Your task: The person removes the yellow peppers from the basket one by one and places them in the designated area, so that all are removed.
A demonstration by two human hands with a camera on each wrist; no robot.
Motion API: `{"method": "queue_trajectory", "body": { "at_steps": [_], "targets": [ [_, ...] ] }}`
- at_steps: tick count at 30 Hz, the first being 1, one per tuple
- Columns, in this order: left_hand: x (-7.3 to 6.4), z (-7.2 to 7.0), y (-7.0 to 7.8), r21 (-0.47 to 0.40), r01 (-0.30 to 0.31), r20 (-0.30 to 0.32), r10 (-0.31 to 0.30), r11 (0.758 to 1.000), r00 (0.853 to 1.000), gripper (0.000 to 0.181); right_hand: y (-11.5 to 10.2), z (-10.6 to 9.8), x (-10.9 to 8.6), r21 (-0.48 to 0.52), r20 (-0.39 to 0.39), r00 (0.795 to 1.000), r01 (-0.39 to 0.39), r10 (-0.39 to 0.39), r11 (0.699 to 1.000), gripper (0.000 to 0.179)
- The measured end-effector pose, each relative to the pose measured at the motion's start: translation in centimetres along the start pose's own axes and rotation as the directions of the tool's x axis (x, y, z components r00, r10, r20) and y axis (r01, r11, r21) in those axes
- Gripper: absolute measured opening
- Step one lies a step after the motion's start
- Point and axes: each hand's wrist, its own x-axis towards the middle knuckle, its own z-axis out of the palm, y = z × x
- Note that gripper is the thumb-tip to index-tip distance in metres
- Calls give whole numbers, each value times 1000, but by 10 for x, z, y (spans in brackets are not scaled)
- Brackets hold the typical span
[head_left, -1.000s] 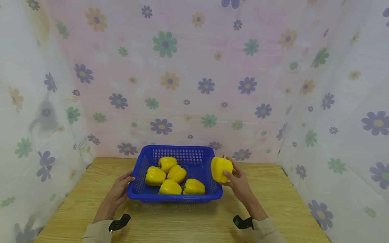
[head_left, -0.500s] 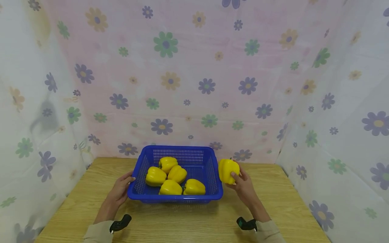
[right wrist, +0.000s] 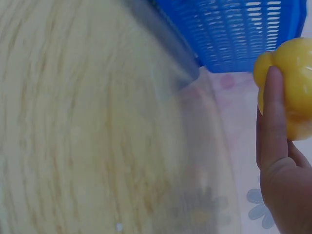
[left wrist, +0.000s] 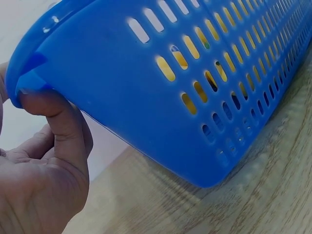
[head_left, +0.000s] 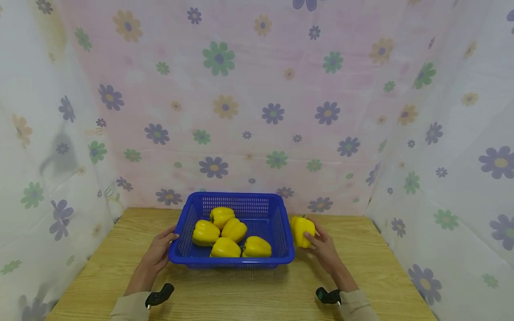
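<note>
A blue plastic basket [head_left: 233, 260] with slotted walls stands on the table, holding several yellow bell peppers [head_left: 205, 233] in its left and front part. My left hand [head_left: 158, 249] grips the basket's left rim; in the left wrist view the fingers of that hand [left wrist: 53, 146] curl under the lip. Just outside the basket's right wall, my right hand [head_left: 323, 249] holds another yellow bell pepper [head_left: 301, 232] with its green stem up. The right wrist view shows the thumb against the side of that pepper [right wrist: 295, 83], the other fingers mostly hidden behind it.
The wooden table [head_left: 241, 294] extends on both sides of the basket and in front of it. Flower-printed cloth [head_left: 249, 111] hangs close behind the basket and along both sides. A dark device [head_left: 159, 294] is strapped at each wrist.
My right hand has carried its pepper rightward from over the basket's right rim, then lower beside the wall. The left hand and the basket have stayed put.
</note>
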Motion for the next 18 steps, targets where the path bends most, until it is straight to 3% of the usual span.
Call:
{"method": "queue_trajectory", "body": {
  "at_steps": [6, 18],
  "targets": [
    [1, 0, 0, 0, 14, -7, -14, 1000, 1000, 66, 6, -3, 5, -54, 40, 999, -21, 23, 998, 65],
    [-1, 0, 2, 3, 23, -9, -23, 1000, 1000, 65, 15, -7, 16, -121, 87, 996, 14, -3, 993, 64]
  ]
}}
